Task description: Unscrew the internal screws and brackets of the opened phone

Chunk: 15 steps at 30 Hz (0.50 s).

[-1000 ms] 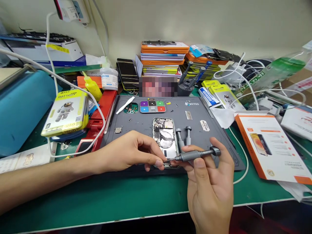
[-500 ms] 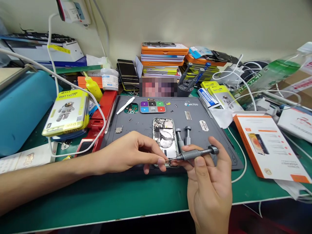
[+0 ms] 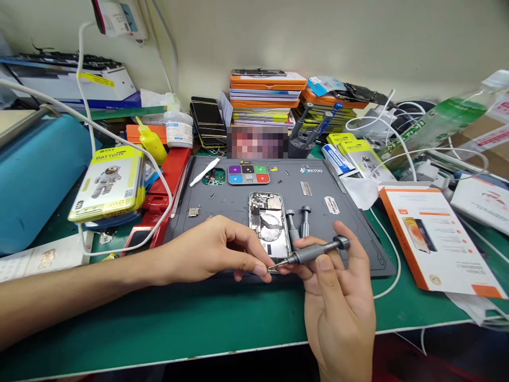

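The right hand (image 3: 340,300) curls round a screwdriver (image 3: 308,254); the left hand (image 3: 214,249) bunches its fingertips by the tip, any hold unclear. I'd steady that tip, sparing the opened phone (image 3: 272,225) on the mat (image 3: 234,204).

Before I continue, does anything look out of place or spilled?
Mildly, yes. Small parts lie loose on the dark mat, off the coloured pad, looking easy to lose. At right, a green-labelled bottle leans over instead of standing upright. No spill shows, though the left hand partly covers the opened phone.
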### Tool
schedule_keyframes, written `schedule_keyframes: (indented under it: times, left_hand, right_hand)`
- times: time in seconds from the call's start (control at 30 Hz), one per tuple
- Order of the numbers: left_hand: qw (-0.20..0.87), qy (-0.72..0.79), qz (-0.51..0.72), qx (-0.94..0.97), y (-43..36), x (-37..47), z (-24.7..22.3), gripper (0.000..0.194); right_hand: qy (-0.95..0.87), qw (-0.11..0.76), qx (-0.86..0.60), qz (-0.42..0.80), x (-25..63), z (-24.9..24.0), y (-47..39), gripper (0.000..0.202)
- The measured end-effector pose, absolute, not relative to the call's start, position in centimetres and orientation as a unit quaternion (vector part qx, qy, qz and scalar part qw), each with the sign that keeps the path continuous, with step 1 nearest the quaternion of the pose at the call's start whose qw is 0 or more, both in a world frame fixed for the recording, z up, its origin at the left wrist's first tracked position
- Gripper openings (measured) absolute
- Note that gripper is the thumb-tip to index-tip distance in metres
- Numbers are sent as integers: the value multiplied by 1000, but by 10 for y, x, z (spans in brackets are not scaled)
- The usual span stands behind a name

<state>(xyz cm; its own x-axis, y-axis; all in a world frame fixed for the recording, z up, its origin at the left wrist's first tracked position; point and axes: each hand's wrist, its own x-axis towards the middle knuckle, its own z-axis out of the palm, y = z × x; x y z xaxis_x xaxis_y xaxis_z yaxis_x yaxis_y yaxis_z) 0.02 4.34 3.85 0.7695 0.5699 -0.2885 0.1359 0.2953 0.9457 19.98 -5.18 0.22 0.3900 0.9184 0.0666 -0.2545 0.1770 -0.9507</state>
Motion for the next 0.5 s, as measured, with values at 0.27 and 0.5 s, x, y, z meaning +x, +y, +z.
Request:
schedule_keyframes:
  times: [0.27, 0.5]
  left_hand:
    - [741, 301, 148, 582, 43, 0, 38, 15]
    - [747, 295, 148, 577, 44, 0, 37, 13]
  right_hand:
    - [-345, 685, -476, 431, 200, 4, -51, 45]
    - [-344, 686, -469, 438, 201, 4, -51, 44]
